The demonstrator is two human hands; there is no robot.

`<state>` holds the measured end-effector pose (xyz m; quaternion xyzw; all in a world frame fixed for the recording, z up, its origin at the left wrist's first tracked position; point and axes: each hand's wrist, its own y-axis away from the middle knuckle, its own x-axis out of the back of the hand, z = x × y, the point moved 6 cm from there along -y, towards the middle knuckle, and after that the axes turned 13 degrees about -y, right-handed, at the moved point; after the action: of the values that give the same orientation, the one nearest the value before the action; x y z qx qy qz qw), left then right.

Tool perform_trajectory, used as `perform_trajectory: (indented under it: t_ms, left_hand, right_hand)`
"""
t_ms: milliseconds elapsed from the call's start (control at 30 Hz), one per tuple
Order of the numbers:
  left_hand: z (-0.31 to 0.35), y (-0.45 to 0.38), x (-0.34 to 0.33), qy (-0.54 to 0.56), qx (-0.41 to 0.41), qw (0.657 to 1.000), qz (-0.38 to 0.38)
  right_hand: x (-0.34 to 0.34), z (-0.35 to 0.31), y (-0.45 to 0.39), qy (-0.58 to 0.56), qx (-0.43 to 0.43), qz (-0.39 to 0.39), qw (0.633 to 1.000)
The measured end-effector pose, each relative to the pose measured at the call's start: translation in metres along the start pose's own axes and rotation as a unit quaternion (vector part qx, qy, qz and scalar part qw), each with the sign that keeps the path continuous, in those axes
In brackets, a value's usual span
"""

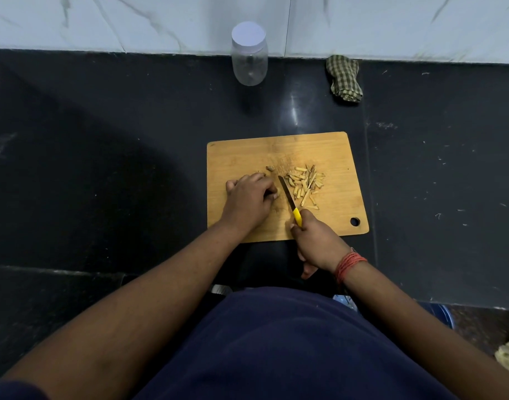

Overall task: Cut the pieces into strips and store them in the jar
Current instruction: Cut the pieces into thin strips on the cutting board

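Left hand: fingers curled down on the wooden cutting board; what they hold cannot be told.
Right hand: grips the yellow-handled knife, blade tip down on the board between hand and pile.
Strips: heaped right of the blade.
Uncut piece: just beyond the left hand.
Jar: lidded, upright by the wall, well apart.
Checked cloth: right of the jar.

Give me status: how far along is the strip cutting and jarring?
Done: a pile of cut strips lies on the cutting board. In hand: the right hand holds the yellow-handled knife, blade beside the left hand, whose fingers are curled down on the board. A small uncut piece waits nearby. Left: the jar stands capped at the wall with no strips visible inside.
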<state>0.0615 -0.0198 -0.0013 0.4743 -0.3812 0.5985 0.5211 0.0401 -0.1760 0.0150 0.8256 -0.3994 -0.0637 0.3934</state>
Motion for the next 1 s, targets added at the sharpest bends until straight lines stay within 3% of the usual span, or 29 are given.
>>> perform_trajectory:
  t_ms: [433,833,1000]
  left_hand:
    - [0.0,0.0,-0.003,-0.015,-0.009,1.0,-0.013]
    - [0.002,0.003,-0.003,-0.062,0.012,0.998,0.021]
    - [0.005,0.005,-0.003,-0.064,0.024,0.997,0.035]
  right_hand:
    - [-0.017,-0.001,-0.003,0.035,-0.026,0.006,0.999]
    - [-0.025,0.012,0.0,0.059,-0.057,0.009,0.997]
    - [-0.025,0.022,0.006,0.127,-0.007,0.024,0.992]
